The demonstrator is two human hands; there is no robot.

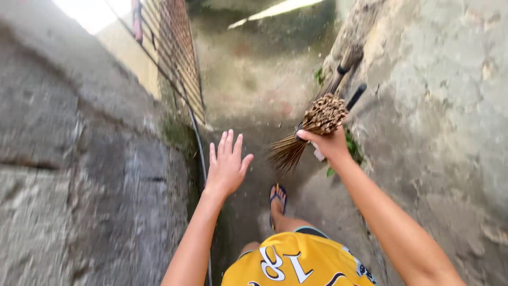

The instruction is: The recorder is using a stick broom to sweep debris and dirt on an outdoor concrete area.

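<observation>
Gripping right hand (329, 144) around brown stick broom (309, 127), bristles splayed downward.

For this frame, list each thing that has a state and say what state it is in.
Left hand: open, fingers spread, holding nothing.
Right hand: closed around the stick broom.
Stick broom: held off the ground, tilted, bristles fanned toward the lower left.
Flip-flop: worn on the foot, flat on the ground.
Hose: lying along the left wall.
</observation>
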